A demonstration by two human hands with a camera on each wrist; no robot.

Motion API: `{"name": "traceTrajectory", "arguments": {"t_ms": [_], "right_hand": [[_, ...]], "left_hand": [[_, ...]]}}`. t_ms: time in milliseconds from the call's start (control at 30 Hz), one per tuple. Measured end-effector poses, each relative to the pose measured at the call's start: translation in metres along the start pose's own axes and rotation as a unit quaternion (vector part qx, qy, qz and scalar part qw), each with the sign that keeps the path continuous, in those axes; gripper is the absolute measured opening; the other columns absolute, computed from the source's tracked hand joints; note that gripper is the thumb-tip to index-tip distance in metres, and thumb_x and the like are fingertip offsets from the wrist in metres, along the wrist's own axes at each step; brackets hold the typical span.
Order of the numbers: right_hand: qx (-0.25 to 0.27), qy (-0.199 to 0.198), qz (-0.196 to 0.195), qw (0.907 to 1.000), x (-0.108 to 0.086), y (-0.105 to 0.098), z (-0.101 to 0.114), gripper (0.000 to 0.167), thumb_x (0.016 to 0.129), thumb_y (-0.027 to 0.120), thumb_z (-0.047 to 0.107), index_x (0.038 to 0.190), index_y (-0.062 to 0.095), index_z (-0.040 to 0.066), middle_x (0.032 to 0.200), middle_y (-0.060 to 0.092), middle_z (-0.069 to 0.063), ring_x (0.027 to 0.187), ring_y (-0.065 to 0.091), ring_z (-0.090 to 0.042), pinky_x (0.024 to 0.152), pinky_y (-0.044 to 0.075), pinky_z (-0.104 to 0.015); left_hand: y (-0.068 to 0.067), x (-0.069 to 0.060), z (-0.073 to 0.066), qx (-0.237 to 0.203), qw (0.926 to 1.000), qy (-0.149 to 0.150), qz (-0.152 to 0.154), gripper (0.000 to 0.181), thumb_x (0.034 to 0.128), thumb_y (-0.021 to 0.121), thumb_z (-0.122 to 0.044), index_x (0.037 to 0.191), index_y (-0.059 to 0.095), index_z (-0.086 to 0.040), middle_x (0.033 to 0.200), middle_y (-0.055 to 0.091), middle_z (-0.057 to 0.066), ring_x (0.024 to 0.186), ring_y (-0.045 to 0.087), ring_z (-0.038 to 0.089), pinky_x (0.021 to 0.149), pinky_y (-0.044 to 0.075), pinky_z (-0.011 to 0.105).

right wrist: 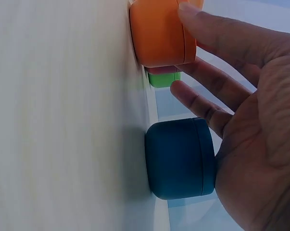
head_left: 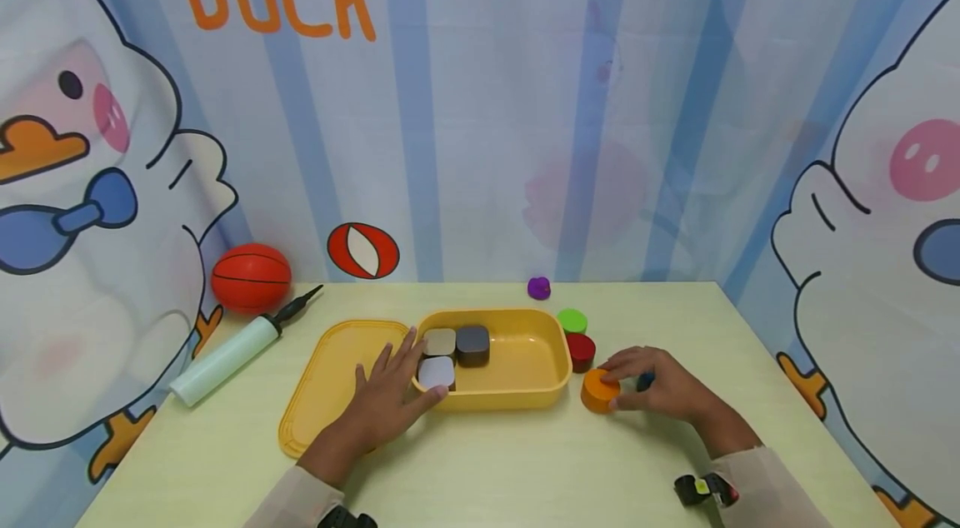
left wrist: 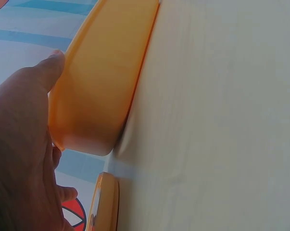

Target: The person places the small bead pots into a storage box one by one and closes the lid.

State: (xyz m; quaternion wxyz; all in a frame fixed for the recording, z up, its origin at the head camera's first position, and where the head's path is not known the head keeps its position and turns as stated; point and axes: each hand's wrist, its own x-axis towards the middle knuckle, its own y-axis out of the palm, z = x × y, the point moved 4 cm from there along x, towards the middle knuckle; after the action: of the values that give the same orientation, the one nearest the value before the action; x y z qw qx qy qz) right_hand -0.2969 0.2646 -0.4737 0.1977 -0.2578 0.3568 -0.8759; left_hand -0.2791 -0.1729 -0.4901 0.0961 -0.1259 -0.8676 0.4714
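Observation:
My left hand [head_left: 384,401] rests with spread fingers on the left end of a yellow plastic box [head_left: 517,400], its thumb on the front rim. Inside the box's left part sit a beige jar [head_left: 440,341], a dark grey jar [head_left: 472,344] and a pale lavender jar [head_left: 436,372]. To the right of the box, my right hand [head_left: 666,384] pinches an orange round lidded jar [head_left: 597,395] standing on the table. A dark blue lidded jar [right wrist: 179,159] stands beneath its palm, mostly hidden in the head view.
A dark red jar [head_left: 580,351] and a green jar [head_left: 572,321] stand by the box's right end, with a small purple object [head_left: 538,288] behind. The yellow lid [head_left: 315,395] lies left of the box. A pale green hand pump [head_left: 225,360] and red ball [head_left: 251,278] are farther left.

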Motion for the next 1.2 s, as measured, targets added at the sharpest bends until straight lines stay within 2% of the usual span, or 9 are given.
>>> {"name": "traceTrajectory", "arguments": {"t_ms": [67, 200, 333, 400, 433, 767, 900, 1100, 1200], "right_hand": [[0.001, 0.003, 0.001, 1.0, -0.0004, 0.0004, -0.0005, 0.03, 0.083, 0.096, 0.017, 0.112, 0.089, 0.012, 0.123, 0.082, -0.011, 0.114, 0.074, -0.03, 0.11, 0.049, -0.06], [-0.003, 0.006, -0.001, 1.0, -0.0003, 0.0003, -0.0008, 0.03, 0.083, 0.097, 0.018, 0.111, 0.089, 0.013, 0.121, 0.083, -0.009, 0.112, 0.075, -0.028, 0.109, 0.051, -0.055], [-0.012, 0.015, -0.006, 0.9998, -0.0006, 0.0004, -0.0018, 0.031, 0.082, 0.097, 0.019, 0.111, 0.089, 0.015, 0.121, 0.083, -0.008, 0.113, 0.073, -0.031, 0.118, 0.035, -0.076], [-0.022, 0.02, -0.009, 0.9995, -0.0008, 0.0006, -0.0025, 0.031, 0.082, 0.097, 0.021, 0.112, 0.089, 0.017, 0.121, 0.083, -0.007, 0.115, 0.072, -0.032, 0.114, 0.023, -0.087], [-0.026, 0.023, -0.011, 0.9993, -0.0012, 0.0004, -0.0028, 0.031, 0.082, 0.097, 0.021, 0.112, 0.089, 0.017, 0.121, 0.083, -0.007, 0.116, 0.071, -0.033, 0.114, 0.019, -0.089], [-0.039, 0.011, -0.03, 0.9987, -0.0018, -0.0019, 0.0001, 0.027, 0.084, 0.096, 0.022, 0.11, 0.089, 0.019, 0.119, 0.083, -0.006, 0.113, 0.07, -0.031, 0.111, 0.026, -0.085], [-0.055, -0.009, -0.056, 0.9969, -0.0011, -0.0032, 0.001, 0.025, 0.083, 0.097, 0.019, 0.107, 0.089, 0.02, 0.117, 0.083, -0.004, 0.11, 0.072, -0.029, 0.109, 0.035, -0.077], [-0.071, -0.062, -0.106, 0.9898, 0.0005, -0.0063, 0.0041, 0.028, 0.079, 0.098, 0.009, 0.104, 0.089, 0.018, 0.114, 0.084, -0.005, 0.102, 0.076, -0.021, 0.101, 0.049, -0.047], [-0.074, -0.068, -0.129, 0.9865, -0.0007, -0.0074, 0.0051, 0.03, 0.078, 0.097, 0.004, 0.104, 0.089, 0.016, 0.114, 0.084, -0.006, 0.101, 0.076, -0.019, 0.099, 0.051, -0.038]], "left_hand": [[0.0003, -0.0001, 0.0002, 0.001, 1.0, 0.001, -0.001, 0.09, 0.1068, 0.052, -0.07, 0.177, 0.02, -0.024, 0.187, 0.002, -0.003, 0.17, 0.008, 0.051, 0.121, -0.004, 0.091], [0.0011, 0.0004, 0.0012, 0.001, 1.0, 0.001, -0.002, 0.09, 0.1067, 0.053, -0.071, 0.177, 0.02, -0.025, 0.187, 0.002, -0.004, 0.17, 0.007, 0.051, 0.121, -0.004, 0.091], [0.0019, 0.0004, 0.002, -0.003, 1.0, 0.001, -0.001, 0.09, 0.1068, 0.053, -0.07, 0.177, 0.02, -0.025, 0.187, 0.001, -0.004, 0.17, 0.007, 0.051, 0.12, -0.005, 0.091], [0.0018, 0.0002, 0.0019, -0.004, 1.0, 0.001, -0.001, 0.09, 0.1069, 0.053, -0.07, 0.177, 0.02, -0.025, 0.187, 0.001, -0.004, 0.17, 0.007, 0.051, 0.12, -0.005, 0.091], [0.0018, 0.0001, 0.0019, -0.004, 1.0, 0.001, -0.001, 0.09, 0.1069, 0.053, -0.07, 0.177, 0.02, -0.025, 0.187, 0.001, -0.004, 0.17, 0.007, 0.051, 0.12, -0.005, 0.091], [0.0016, 0.0007, 0.0021, -0.001, 1.0, 0.003, -0.001, 0.09, 0.1067, 0.052, -0.07, 0.177, 0.02, -0.025, 0.187, 0.002, -0.004, 0.17, 0.008, 0.052, 0.12, -0.004, 0.092], [0.0018, 0.0005, 0.002, -0.001, 1.0, 0.002, 0.0, 0.09, 0.1068, 0.052, -0.071, 0.177, 0.02, -0.025, 0.187, 0.002, -0.004, 0.17, 0.007, 0.051, 0.12, -0.004, 0.092], [0.0012, 0.0009, 0.0019, -0.001, 1.0, 0.004, -0.004, 0.09, 0.1069, 0.052, -0.07, 0.177, 0.021, -0.024, 0.187, 0.003, -0.003, 0.17, 0.008, 0.052, 0.12, -0.004, 0.092], [0.0015, 0.0008, 0.0018, 0.001, 1.0, 0.003, -0.004, 0.09, 0.1069, 0.052, -0.07, 0.177, 0.021, -0.024, 0.187, 0.003, -0.003, 0.17, 0.008, 0.052, 0.12, -0.004, 0.092]]}}
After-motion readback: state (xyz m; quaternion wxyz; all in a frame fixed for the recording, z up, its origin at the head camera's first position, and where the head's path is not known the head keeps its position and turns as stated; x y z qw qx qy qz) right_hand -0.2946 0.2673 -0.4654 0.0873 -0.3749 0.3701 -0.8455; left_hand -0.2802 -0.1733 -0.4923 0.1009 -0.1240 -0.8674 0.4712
